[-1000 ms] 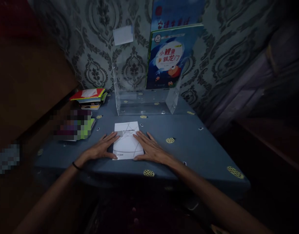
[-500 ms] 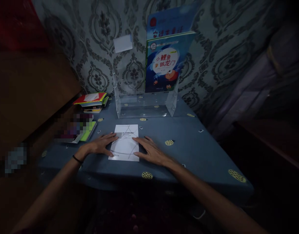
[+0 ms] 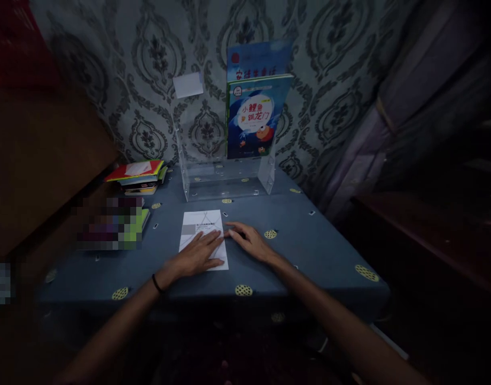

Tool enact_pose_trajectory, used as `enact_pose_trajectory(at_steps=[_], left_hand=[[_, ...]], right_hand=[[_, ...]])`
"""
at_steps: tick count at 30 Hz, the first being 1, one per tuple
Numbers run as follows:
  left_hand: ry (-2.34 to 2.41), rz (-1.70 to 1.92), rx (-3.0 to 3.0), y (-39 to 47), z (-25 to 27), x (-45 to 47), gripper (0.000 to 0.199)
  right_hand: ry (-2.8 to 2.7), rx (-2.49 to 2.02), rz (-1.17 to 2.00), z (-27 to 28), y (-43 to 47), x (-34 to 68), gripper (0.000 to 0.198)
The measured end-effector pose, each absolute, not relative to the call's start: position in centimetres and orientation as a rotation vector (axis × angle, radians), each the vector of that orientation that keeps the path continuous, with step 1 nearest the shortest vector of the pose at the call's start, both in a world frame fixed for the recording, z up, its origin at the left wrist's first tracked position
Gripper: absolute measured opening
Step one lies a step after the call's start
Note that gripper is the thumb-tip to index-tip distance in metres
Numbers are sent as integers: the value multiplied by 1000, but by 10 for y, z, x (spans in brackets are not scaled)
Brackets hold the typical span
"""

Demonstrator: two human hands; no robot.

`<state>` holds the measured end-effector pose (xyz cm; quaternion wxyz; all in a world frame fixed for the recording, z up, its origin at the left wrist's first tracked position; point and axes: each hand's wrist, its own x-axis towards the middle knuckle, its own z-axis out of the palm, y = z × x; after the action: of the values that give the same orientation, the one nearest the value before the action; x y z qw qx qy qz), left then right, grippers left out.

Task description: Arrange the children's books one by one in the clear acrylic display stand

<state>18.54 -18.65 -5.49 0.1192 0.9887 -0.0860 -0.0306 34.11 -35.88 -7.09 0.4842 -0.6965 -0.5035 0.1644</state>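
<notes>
A white booklet [image 3: 189,216] with a grey block and dark printed lines lies flat on the table near its front. My left hand [image 3: 199,253] rests on the booklet with its fingers stretched out, covering the middle and lower right of the cover. At the booklet's right edge is my right hand [image 3: 251,243], index finger extended and the other fingers partly curled. Its fingertips are at or just beside the edge; whether they touch the paper I cannot tell.
Behind the booklet stands a clear acrylic book stand [image 3: 185,182] with upright picture books [image 3: 255,120]. Stacked books [image 3: 137,170] and a blurred-out pile [image 3: 137,224] sit on the left. The blue tablecloth [image 3: 309,256] hangs over the front edge.
My left hand has slid right from the booklet's left side onto its middle. My right hand has drawn back from the cover to the right edge. The view has shifted slightly.
</notes>
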Motion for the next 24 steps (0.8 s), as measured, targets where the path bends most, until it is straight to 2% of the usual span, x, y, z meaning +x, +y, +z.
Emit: enact_pose_trajectory(at_steps=[7,12,21,24], left_hand=[[-316,-70,2854,-181,-60,176,84],[-388,-22,2825,-178,-64,173,84],[-544,-44,2805,-178,-60,145,103],[-573,-66,2858,-185,-59,131,100]], right_hand=[[-1094,-1722,430,-72,-359,348,46],[-936,-1761,429,-69,-362,353,46],[-852,-1764,460,-70,-361,358,53],[-836,-1758,488,-71,-360,359,54]])
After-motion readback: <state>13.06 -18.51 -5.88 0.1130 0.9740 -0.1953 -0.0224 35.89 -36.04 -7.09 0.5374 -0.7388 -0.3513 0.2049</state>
